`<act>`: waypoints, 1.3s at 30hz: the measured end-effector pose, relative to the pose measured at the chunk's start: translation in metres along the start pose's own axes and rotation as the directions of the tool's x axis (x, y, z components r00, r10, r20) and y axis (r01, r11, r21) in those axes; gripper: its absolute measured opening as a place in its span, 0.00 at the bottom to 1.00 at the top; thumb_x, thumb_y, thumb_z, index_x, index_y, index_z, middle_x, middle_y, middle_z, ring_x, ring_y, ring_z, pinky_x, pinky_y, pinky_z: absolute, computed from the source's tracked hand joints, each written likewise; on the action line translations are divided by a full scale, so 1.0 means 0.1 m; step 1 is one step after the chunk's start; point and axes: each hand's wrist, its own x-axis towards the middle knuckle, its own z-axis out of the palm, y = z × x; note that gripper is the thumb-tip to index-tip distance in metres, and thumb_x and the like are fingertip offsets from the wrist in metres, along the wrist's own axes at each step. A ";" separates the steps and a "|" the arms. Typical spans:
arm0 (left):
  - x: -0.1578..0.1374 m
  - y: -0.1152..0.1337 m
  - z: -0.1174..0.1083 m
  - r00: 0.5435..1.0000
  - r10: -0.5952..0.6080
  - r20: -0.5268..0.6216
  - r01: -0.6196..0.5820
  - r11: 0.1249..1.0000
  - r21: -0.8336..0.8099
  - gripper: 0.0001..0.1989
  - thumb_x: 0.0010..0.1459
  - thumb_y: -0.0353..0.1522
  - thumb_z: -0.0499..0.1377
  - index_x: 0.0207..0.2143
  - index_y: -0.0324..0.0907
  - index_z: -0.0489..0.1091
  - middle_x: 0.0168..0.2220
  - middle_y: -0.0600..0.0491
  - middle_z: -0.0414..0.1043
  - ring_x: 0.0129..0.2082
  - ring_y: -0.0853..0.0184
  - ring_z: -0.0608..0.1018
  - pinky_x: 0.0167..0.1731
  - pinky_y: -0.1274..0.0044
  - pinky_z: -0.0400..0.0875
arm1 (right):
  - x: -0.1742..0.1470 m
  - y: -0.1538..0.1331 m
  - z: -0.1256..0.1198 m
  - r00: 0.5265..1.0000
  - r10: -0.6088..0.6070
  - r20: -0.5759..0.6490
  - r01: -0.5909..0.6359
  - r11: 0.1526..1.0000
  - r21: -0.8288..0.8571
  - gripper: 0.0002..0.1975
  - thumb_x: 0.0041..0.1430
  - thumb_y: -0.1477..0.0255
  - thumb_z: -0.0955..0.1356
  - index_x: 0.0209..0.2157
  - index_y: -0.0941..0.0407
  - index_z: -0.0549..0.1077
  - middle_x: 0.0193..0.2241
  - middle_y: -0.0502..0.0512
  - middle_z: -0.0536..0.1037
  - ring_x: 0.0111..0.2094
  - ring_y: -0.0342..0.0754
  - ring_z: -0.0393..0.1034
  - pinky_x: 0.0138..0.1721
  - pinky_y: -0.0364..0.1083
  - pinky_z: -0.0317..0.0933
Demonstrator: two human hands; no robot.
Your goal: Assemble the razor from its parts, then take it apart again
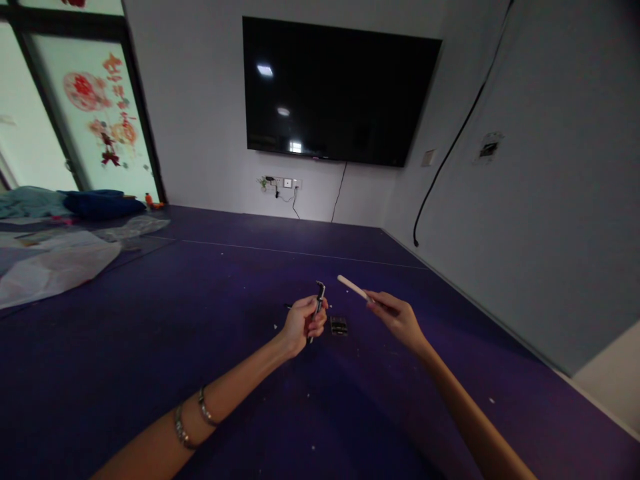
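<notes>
Head — pale stick [353, 287] in right hand [399, 321]; slanted

The right hand [399, 319] holds a pale stick [352, 287]

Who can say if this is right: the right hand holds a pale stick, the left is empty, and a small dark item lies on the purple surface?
The left hand is not empty: the head view shows it gripping a slim object with a bent tip. The pale stick and small dark item are as stated.
</notes>
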 end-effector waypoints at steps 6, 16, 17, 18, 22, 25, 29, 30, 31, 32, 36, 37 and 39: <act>0.07 -0.08 -0.06 0.990 0.139 -0.003 -0.130 0.936 0.328 0.12 0.55 0.40 0.52 0.34 0.39 0.61 0.20 0.61 0.58 0.14 0.78 0.61 0.14 0.84 0.56 | 0.00 -0.19 0.17 0.970 0.232 -0.071 -0.206 0.942 0.264 0.20 0.51 0.62 0.67 0.43 0.58 0.72 0.25 0.52 0.72 0.19 0.39 0.60 0.19 0.40 0.56; 0.08 0.03 -0.10 0.952 0.288 0.101 -0.287 0.737 0.612 0.10 0.56 0.37 0.50 0.35 0.38 0.59 0.23 0.57 0.63 0.21 0.74 0.69 0.21 0.81 0.61 | -0.21 -0.71 0.62 0.848 0.497 0.183 -0.469 0.544 0.696 0.17 0.48 0.61 0.69 0.38 0.57 0.70 0.23 0.45 0.64 0.14 0.32 0.50 0.10 0.35 0.40; 0.08 0.03 -0.10 0.953 0.285 0.101 -0.285 0.734 0.616 0.10 0.57 0.37 0.50 0.35 0.38 0.59 0.24 0.57 0.63 0.21 0.74 0.68 0.21 0.81 0.61 | -0.24 -0.75 0.67 0.835 0.508 0.212 -0.485 0.497 0.720 0.17 0.48 0.62 0.69 0.37 0.57 0.69 0.22 0.45 0.64 0.14 0.32 0.49 0.10 0.34 0.39; 0.08 0.03 -0.11 0.955 0.281 0.097 -0.279 0.732 0.621 0.10 0.57 0.36 0.50 0.36 0.38 0.59 0.24 0.57 0.63 0.21 0.74 0.68 0.21 0.81 0.61 | -0.28 -0.79 0.71 0.824 0.514 0.240 -0.499 0.455 0.737 0.16 0.48 0.62 0.69 0.36 0.57 0.69 0.22 0.45 0.63 0.14 0.32 0.49 0.10 0.34 0.38; 0.09 0.01 -0.11 0.961 0.269 0.060 -0.244 0.730 0.639 0.08 0.57 0.34 0.48 0.36 0.38 0.59 0.22 0.58 0.62 0.20 0.75 0.67 0.20 0.81 0.60 | -0.38 -0.91 0.83 0.803 0.509 0.310 -0.528 0.368 0.765 0.14 0.49 0.62 0.68 0.33 0.56 0.65 0.22 0.44 0.65 0.13 0.32 0.49 0.10 0.34 0.35; 0.08 0.01 -0.10 0.964 0.262 0.038 -0.225 0.736 0.638 0.07 0.57 0.34 0.49 0.35 0.39 0.59 0.21 0.60 0.61 0.18 0.76 0.65 0.20 0.82 0.60 | -0.42 -0.95 0.86 0.805 0.495 0.327 -0.534 0.363 0.764 0.14 0.50 0.62 0.68 0.32 0.55 0.63 0.20 0.43 0.65 0.11 0.32 0.47 0.10 0.34 0.33; 0.07 0.02 -0.08 0.966 0.259 0.024 -0.214 0.737 0.642 0.07 0.56 0.33 0.49 0.35 0.39 0.60 0.19 0.61 0.60 0.17 0.76 0.64 0.20 0.82 0.59 | -0.48 -0.98 0.92 0.784 0.510 0.354 -0.558 0.328 0.762 0.14 0.50 0.61 0.68 0.34 0.54 0.62 0.17 0.41 0.63 0.11 0.32 0.44 0.11 0.35 0.32; 0.07 0.02 -0.08 0.965 0.261 0.024 -0.214 0.735 0.644 0.07 0.56 0.33 0.49 0.35 0.39 0.60 0.19 0.61 0.60 0.17 0.76 0.65 0.20 0.82 0.59 | -0.50 -0.98 0.93 0.776 0.518 0.359 -0.563 0.314 0.765 0.15 0.50 0.61 0.68 0.34 0.54 0.62 0.17 0.41 0.62 0.11 0.32 0.43 0.11 0.35 0.32; 0.07 0.02 -0.08 0.964 0.263 0.022 -0.215 0.732 0.647 0.07 0.56 0.33 0.49 0.35 0.39 0.60 0.19 0.61 0.60 0.17 0.76 0.65 0.20 0.82 0.60 | -0.51 -0.99 0.93 0.770 0.525 0.362 -0.565 0.300 0.768 0.15 0.50 0.61 0.68 0.34 0.54 0.62 0.16 0.40 0.62 0.11 0.32 0.43 0.12 0.35 0.31; 0.07 0.02 -0.08 0.964 0.266 0.021 -0.215 0.729 0.650 0.07 0.56 0.33 0.49 0.35 0.39 0.60 0.19 0.61 0.60 0.16 0.76 0.65 0.20 0.82 0.60 | -0.51 -1.00 0.93 0.766 0.529 0.364 -0.567 0.289 0.772 0.15 0.50 0.60 0.68 0.34 0.54 0.61 0.16 0.40 0.61 0.11 0.32 0.43 0.12 0.35 0.31; 0.07 -0.01 -0.08 0.965 0.261 0.027 -0.211 0.713 0.669 0.06 0.57 0.33 0.49 0.35 0.39 0.60 0.19 0.61 0.60 0.16 0.76 0.65 0.19 0.82 0.59 | -0.47 -1.03 0.92 0.774 0.524 0.356 -0.547 0.268 0.793 0.15 0.50 0.61 0.68 0.33 0.54 0.62 0.16 0.40 0.60 0.12 0.32 0.41 0.12 0.35 0.30; 0.07 -0.02 -0.08 0.965 0.260 0.026 -0.210 0.710 0.673 0.06 0.57 0.33 0.49 0.35 0.39 0.60 0.19 0.61 0.60 0.16 0.76 0.65 0.19 0.82 0.59 | -0.46 -1.03 0.92 0.776 0.522 0.353 -0.541 0.265 0.798 0.15 0.49 0.61 0.68 0.33 0.54 0.62 0.16 0.40 0.59 0.12 0.32 0.41 0.12 0.35 0.30; 0.06 -0.02 -0.08 0.964 0.265 0.018 -0.208 0.710 0.673 0.06 0.56 0.32 0.49 0.35 0.39 0.60 0.19 0.61 0.60 0.16 0.76 0.64 0.18 0.83 0.59 | -0.47 -1.02 0.94 0.774 0.525 0.355 -0.541 0.255 0.801 0.14 0.50 0.61 0.68 0.32 0.54 0.61 0.16 0.40 0.59 0.13 0.32 0.41 0.13 0.35 0.30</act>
